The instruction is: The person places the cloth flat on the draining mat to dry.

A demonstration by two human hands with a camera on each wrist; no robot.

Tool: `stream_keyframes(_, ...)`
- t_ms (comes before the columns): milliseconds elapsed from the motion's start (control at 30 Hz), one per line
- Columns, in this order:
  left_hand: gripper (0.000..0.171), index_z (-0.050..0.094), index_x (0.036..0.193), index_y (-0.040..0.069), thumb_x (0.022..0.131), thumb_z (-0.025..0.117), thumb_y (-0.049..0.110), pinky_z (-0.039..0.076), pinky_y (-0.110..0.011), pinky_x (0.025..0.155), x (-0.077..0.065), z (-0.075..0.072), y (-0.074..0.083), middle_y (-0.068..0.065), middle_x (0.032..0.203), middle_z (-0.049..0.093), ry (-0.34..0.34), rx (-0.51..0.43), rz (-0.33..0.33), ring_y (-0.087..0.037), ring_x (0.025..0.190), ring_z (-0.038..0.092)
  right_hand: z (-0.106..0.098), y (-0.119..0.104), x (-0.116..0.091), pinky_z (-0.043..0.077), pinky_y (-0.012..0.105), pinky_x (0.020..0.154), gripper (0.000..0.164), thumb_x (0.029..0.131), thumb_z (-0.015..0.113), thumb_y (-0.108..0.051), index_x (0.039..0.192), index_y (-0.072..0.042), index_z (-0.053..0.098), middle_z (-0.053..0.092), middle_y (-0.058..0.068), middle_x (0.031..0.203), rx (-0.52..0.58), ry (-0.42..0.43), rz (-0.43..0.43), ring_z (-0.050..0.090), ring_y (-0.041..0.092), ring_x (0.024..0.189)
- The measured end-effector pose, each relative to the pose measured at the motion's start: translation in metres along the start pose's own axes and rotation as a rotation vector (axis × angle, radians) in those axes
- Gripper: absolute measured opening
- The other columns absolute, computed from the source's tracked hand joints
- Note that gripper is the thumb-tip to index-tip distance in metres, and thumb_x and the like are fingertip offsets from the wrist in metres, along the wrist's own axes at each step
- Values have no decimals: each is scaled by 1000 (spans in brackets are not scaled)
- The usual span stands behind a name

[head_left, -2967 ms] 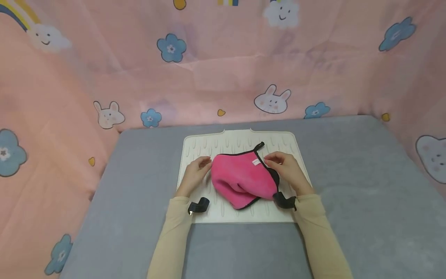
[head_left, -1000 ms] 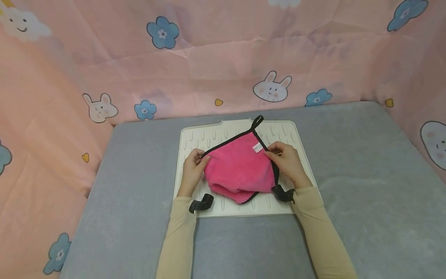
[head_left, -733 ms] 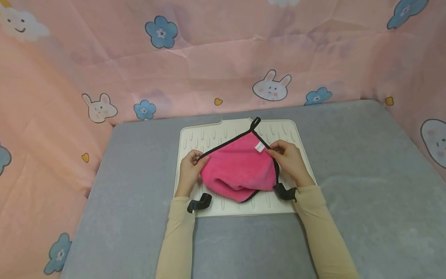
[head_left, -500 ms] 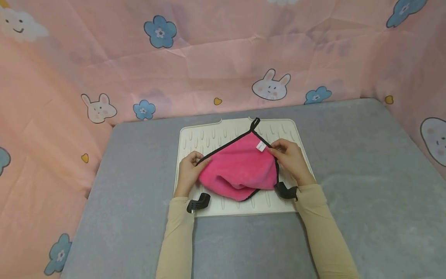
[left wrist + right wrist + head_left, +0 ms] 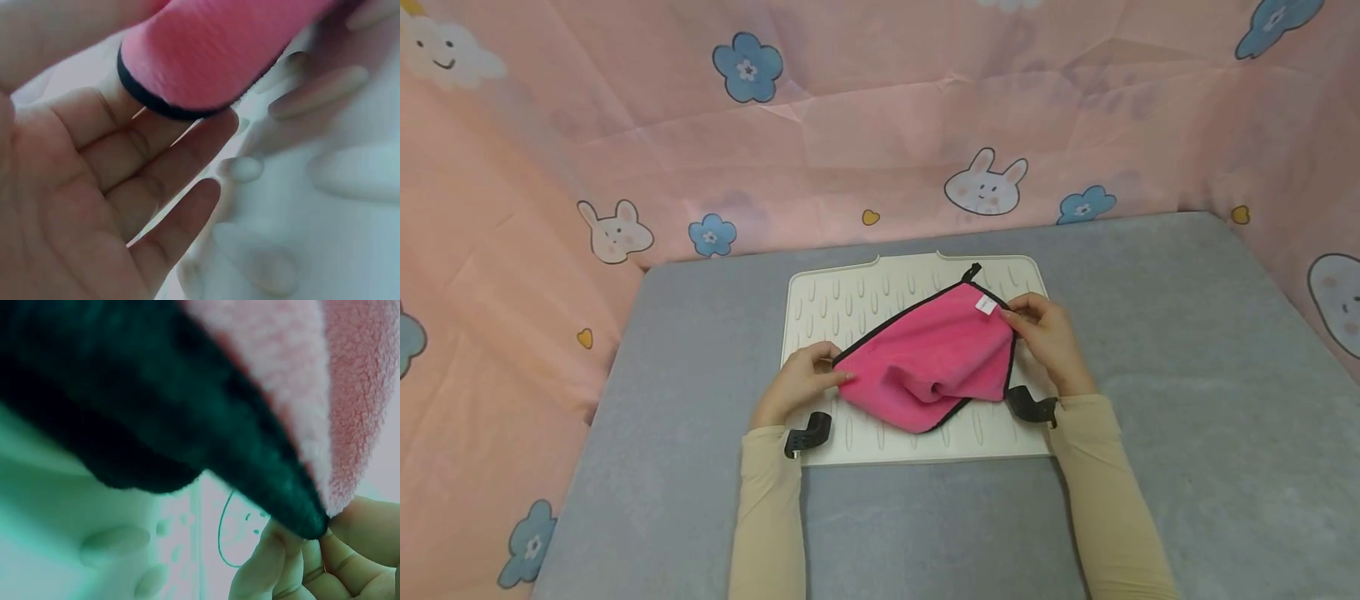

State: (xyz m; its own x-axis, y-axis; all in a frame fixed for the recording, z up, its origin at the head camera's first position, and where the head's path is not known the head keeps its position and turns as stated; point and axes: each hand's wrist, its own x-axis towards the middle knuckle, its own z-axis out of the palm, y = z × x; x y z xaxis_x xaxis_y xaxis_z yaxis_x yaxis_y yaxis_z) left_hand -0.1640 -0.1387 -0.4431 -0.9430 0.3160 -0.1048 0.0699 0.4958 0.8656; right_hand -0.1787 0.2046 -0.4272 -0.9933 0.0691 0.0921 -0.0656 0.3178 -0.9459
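A pink plush cloth with black edging, a small white label and a black hanging loop lies rumpled over a cream ribbed mat. At its left corner my left hand pinches the edging between thumb and fingers; in the left wrist view the other fingers spread out below the cloth. My right hand pinches the right edge near the label. The right wrist view shows thumb and fingertips meeting on the black binding. A fold puckers the middle of the cloth.
The mat rests on a grey cloth-covered table. Behind and at both sides hangs a pink curtain printed with rabbits, clouds and flowers. A black wrist camera sits at the left cuff, another camera at the right.
Three seconds ago the cloth was more bunched, with the hands beside it. Both hands have since taken its edges; lately they moved farther apart, the cloth stretching wider and its loop shifting right.
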Motion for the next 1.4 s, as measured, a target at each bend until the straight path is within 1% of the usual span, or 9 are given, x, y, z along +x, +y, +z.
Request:
stream_keyframes(267, 22, 57, 89, 2, 81, 75, 13, 40, -31, 81, -4, -5, -1, -2, 85, 62, -31, -150, 35, -15, 84, 60, -3, -2, 0, 48, 15, 58, 20, 90, 59, 0, 98, 18, 55, 56, -8, 73, 11, 5, 21, 52, -2, 63)
stream_keyframes(500, 19, 57, 86, -1, 82, 73, 9, 39, -25, 72, -6, -9, -1, 0, 74, 59, 16, -224, 35, -11, 69, 55, -4, 1, 1, 48, 14, 59, 20, 91, 59, -2, 99, 16, 56, 55, -9, 75, -10, 6, 32, 52, -2, 64)
stream_keyframes(633, 19, 56, 82, 1, 84, 72, 10, 35, -22, 59, -2, -6, -3, 2, 66, 52, 159, -207, 58, -7, 60, 46, -3, 2, 2, 48, 14, 59, 20, 91, 59, -3, 98, 15, 56, 55, -9, 75, -18, -2, 34, 52, -2, 64)
stream_keyframes(767, 22, 56, 81, 4, 82, 74, 16, 34, -22, 54, 3, 0, -4, 1, 64, 50, 353, -97, 58, -9, 59, 44, -2, 1, 1, 48, 15, 59, 20, 91, 59, -2, 98, 17, 55, 55, -10, 74, -2, -8, 36, 52, -2, 64)
stream_keyframes(833, 23, 57, 81, 5, 81, 75, 18, 35, -22, 56, 4, 1, -4, 0, 66, 52, 385, -44, 33, -11, 61, 45, -2, 1, 0, 48, 15, 58, 20, 91, 59, -1, 97, 17, 55, 55, -10, 73, 5, -9, 36, 52, -2, 63)
stream_keyframes(900, 23, 59, 83, 4, 81, 76, 19, 36, -23, 57, 3, 1, -5, -1, 69, 56, 361, -11, 1, -12, 63, 47, -2, 1, 0, 48, 15, 58, 21, 91, 59, -1, 97, 18, 54, 55, -10, 73, 7, -9, 32, 52, -2, 64)
stream_keyframes(1167, 26, 63, 104, 0, 84, 72, 13, 46, -26, 77, -2, -8, -4, -8, 89, 66, 105, -61, -72, -15, 84, 63, -8, 5, 1, 47, 15, 57, 22, 93, 59, -6, 98, 15, 57, 53, -13, 71, -55, 81, 46, 50, -3, 63)
stream_keyframes(1267, 24, 62, 102, -1, 83, 72, 10, 45, -24, 71, 0, -8, -5, -9, 86, 66, 120, -72, -80, -14, 79, 62, -8, 5, 0, 46, 15, 58, 24, 93, 59, -8, 99, 14, 57, 53, -13, 71, -70, 101, 52, 50, -3, 64)
stream_keyframes(1400, 19, 61, 95, -1, 83, 72, 9, 41, -19, 59, 5, -4, -9, -9, 83, 64, 279, -83, -87, -8, 68, 56, -7, 5, 0, 46, 13, 58, 24, 92, 59, -8, 99, 15, 57, 53, -13, 69, -53, 115, 53, 51, -4, 64)
